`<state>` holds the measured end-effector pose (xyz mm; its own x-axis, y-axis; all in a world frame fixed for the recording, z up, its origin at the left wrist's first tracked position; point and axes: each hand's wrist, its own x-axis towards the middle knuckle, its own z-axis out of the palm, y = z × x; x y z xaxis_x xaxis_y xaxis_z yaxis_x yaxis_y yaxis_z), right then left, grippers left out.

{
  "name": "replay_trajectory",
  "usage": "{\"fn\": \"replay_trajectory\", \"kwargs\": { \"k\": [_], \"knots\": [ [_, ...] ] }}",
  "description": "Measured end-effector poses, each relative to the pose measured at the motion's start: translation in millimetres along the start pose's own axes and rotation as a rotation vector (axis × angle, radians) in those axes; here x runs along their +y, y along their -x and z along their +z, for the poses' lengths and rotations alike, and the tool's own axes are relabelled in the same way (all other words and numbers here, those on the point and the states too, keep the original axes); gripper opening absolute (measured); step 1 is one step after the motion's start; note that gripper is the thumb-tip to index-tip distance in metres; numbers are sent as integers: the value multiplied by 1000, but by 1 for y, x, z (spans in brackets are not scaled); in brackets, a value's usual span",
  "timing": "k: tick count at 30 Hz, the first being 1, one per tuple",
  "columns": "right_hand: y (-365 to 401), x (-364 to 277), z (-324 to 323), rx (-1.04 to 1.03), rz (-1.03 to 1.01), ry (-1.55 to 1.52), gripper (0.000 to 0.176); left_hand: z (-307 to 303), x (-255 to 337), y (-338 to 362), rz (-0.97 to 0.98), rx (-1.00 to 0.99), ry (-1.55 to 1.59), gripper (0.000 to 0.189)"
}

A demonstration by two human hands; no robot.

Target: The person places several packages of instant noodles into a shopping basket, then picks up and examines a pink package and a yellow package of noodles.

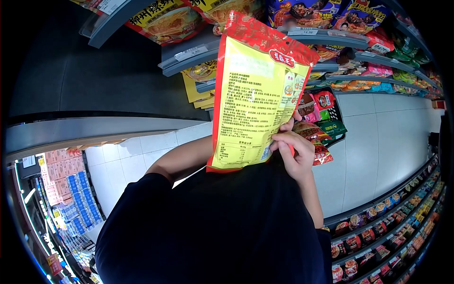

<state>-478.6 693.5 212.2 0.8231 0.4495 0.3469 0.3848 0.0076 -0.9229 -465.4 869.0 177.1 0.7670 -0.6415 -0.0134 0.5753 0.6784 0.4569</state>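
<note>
A yellow noodle packet (255, 99) with a red border is held up in front of me. Its printed text panel faces me and it leans slightly. My right hand (299, 150) is closed at the packet's lower right edge, thumb and index finger against it. From the left, my left forearm (187, 155) passes behind the packet. Most of my left hand is hidden there; fingertips (287, 125) curling round the right edge above my right hand appear to belong to it.
Behind the packet, a dark basket (340, 137) holds several colourful food packets. Shelves (189, 53) of bagged noodles with price tags curve along the top. Lower right are shelves of bowl noodles (357, 221). Stacked pink and blue cartons (61, 175) stand left, beyond the pale tiled floor (364, 142).
</note>
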Motion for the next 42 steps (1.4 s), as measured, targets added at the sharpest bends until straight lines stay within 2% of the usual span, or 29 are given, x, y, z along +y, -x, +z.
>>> {"fn": "replay_trajectory", "kwargs": {
  "k": [5, 8, 12, 16, 18, 19, 21, 22, 24, 28, 30, 34, 38, 41, 42],
  "knots": [
    [1, 0, 0, 2, 6, 8, 14, 1, -3, 7, -32, 106, -15, 76],
    [0, 0, 0, 1, -12, 19, 14, -7, -5, 7, -31, -71, 120, 78],
    [-1, 3, -2, -16, -46, 29, 14, -15, -12, 1, -76, -19, 338, 58],
    [0, 4, -4, -46, -42, 23, 14, -4, -4, 10, -107, 87, 407, 57],
    [0, 4, -4, -45, -41, 17, 14, -10, -7, 6, -83, -88, 392, 57],
    [1, 4, -4, -43, -40, 15, 14, -24, -12, -1, -50, -289, 357, 57],
    [0, 5, -4, -40, -42, 13, 14, -17, -9, -1, -40, -272, 273, 57],
    [1, 5, -4, -39, -44, 12, 14, -8, -7, 13, -65, -54, 225, 57],
    [1, 5, -5, -36, -46, 13, 14, -1, -7, 16, -76, 108, 192, 56],
    [2, 5, -5, -35, -50, 17, 14, -19, -24, -4, -17, -106, 262, 58],
    [2, 5, -5, -23, -51, 22, 13, -19, -24, -3, -3, -95, 261, 59],
    [2, 5, -4, 6, -55, 41, 13, 12, -15, 5, -13, 127, 402, 59],
    [2, 2, -4, 1, -42, 23, 13, -3, -19, 7, -43, 23, 372, 60],
    [3, 2, -4, -1, -43, 17, 13, 9, -6, 3, -57, 46, 238, 37],
    [3, 3, -4, -1, -46, 16, 12, 8, -10, 0, -39, 77, 279, 37]
  ]
}}
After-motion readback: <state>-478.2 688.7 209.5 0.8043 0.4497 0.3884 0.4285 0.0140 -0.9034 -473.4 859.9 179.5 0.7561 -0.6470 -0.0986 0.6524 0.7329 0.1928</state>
